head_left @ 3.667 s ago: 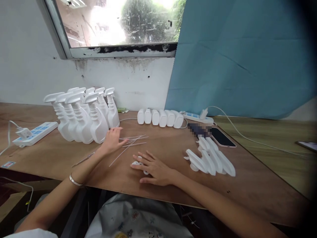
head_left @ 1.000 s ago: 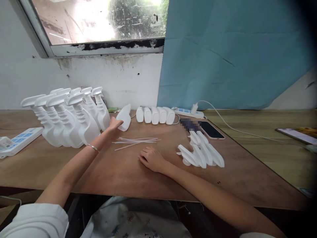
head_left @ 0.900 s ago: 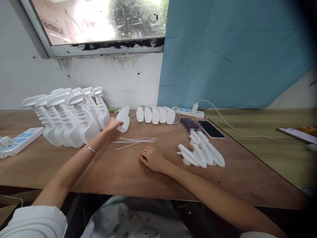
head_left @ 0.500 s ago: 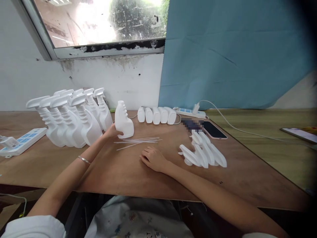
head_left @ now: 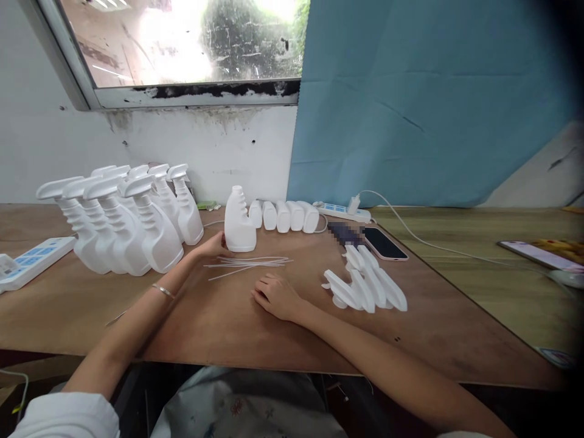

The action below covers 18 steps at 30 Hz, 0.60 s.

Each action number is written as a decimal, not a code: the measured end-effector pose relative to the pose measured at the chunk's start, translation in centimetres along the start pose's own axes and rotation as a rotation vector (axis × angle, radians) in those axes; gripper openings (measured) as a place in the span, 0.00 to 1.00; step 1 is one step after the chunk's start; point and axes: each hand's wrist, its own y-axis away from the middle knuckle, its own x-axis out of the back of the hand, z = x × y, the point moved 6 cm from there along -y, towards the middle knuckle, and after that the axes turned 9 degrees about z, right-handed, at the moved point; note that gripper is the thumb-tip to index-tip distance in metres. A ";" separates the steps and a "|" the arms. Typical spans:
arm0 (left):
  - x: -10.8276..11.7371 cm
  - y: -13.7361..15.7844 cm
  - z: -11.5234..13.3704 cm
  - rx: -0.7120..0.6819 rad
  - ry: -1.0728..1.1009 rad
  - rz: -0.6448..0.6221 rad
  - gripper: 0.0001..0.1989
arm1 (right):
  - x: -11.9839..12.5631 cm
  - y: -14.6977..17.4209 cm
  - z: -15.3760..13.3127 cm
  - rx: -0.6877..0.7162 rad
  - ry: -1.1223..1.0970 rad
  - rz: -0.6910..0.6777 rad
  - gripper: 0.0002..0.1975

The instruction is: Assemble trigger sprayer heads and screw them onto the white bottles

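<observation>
A white bottle without a spray head (head_left: 239,225) stands upright on the brown table (head_left: 201,322). My left hand (head_left: 213,246) is at its lower left side, fingers slightly apart and not wrapped round it; whether the fingertips touch the bottle is hard to see. My right hand (head_left: 276,297) rests on the table with loosely bent fingers and nothing in it. Between the hands and the bottle lie several thin white tubes (head_left: 249,263). Several white spray heads (head_left: 365,283) lie in a group to the right.
Several white bottles with spray heads (head_left: 121,237) stand at the left. More white bottles (head_left: 283,217) lie in a row near the wall. Power strips (head_left: 39,261) and a phone (head_left: 385,244) are on the table. A white cable (head_left: 420,228) runs across the right side.
The bottle has moved right, close to the row of lying bottles, and stands upright. My left thumb has come off its front. The right hand stays on the table; the view has shifted slightly.
</observation>
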 end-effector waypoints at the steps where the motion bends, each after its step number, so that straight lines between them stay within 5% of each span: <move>1: 0.8 0.5 0.0 0.018 -0.062 -0.001 0.33 | 0.0 0.0 0.0 0.000 -0.001 0.000 0.13; 5: 3.9 3.2 2.5 0.001 -0.258 0.035 0.24 | 0.1 0.1 0.0 -0.008 -0.005 0.011 0.12; 8: 3.2 5.6 7.8 -0.278 -0.367 -0.003 0.16 | 0.3 0.0 -0.1 -0.009 0.016 0.053 0.12; 13: -3.3 8.3 17.0 -0.721 -0.323 -0.189 0.12 | 0.8 0.3 -0.7 0.000 0.059 0.066 0.12; 18: -10.2 9.2 22.6 -1.073 -0.411 -0.259 0.21 | 0.0 1.4 -0.8 0.031 0.055 -0.031 0.13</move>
